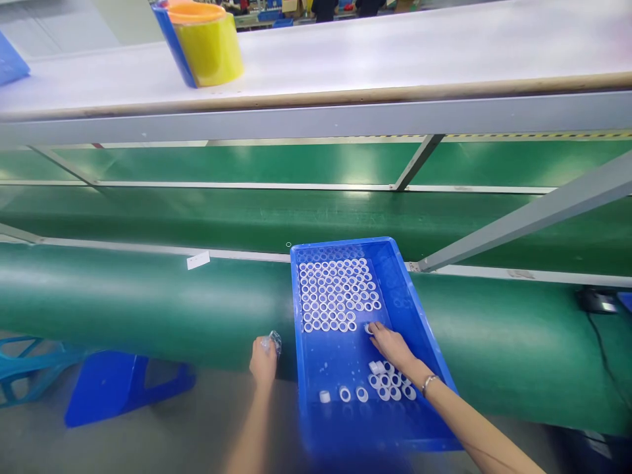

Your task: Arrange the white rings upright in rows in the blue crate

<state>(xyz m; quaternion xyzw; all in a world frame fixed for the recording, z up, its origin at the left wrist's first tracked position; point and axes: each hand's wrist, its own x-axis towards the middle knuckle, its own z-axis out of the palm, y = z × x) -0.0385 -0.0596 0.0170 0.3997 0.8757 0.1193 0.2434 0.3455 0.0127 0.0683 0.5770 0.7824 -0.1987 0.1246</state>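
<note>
On the left, our left hand [263, 359] is clenched around a small clear wad, perhaps plastic wrap, just beside the blue tray [417, 309]. In the tray lie rows of little white rings [334, 296], with a loose heap [390, 385] nearer us. Our right hand [392, 345] pinches one ring at the rows' edge. We judge them light, stiff and smooth, best pinched across the rim. We can read no writing anywhere.
</note>
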